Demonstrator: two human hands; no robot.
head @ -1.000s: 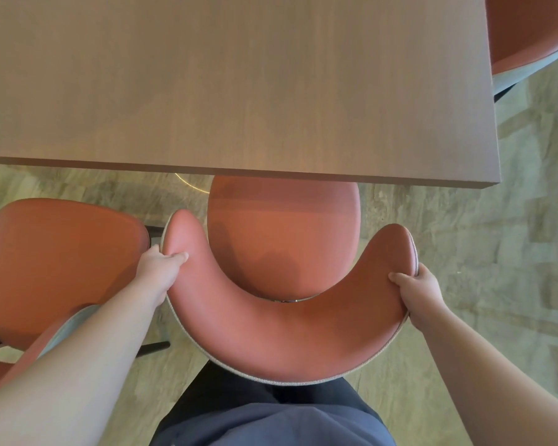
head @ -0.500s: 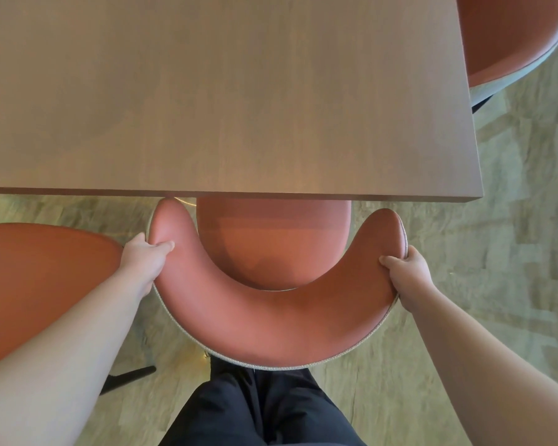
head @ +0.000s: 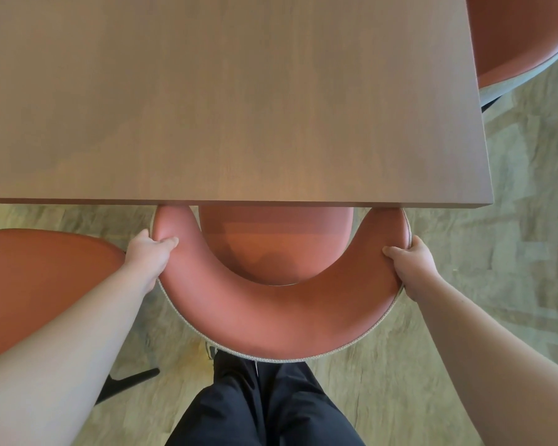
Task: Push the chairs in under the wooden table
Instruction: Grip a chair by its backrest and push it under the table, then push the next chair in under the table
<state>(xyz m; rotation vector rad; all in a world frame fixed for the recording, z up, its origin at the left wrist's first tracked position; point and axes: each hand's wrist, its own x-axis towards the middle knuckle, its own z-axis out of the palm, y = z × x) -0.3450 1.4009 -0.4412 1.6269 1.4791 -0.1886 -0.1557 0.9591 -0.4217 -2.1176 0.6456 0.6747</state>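
Note:
A terracotta chair with a curved backrest (head: pixel 271 313) stands right in front of me, its seat (head: pixel 274 243) partly under the wooden table (head: pixel 226 101). Both tips of the backrest touch the table's near edge. My left hand (head: pixel 150 252) grips the left end of the backrest, thumb on the inner face. My right hand (head: pixel 411 263) grips the right end the same way. A second terracotta chair (head: pixel 42 278) stands at the left, out from under the table, partly hidden by my left forearm.
A third terracotta chair (head: pixel 516 37) sits at the table's far right corner. A black chair leg (head: pixel 129 381) lies on the floor at the lower left. My dark trousers (head: pixel 264 403) are just behind the backrest. Grey wood-pattern floor surrounds everything.
The chair has slid forward under the table with both hands on it; less of its seat shows, and the backrest tips now reach the table edge.

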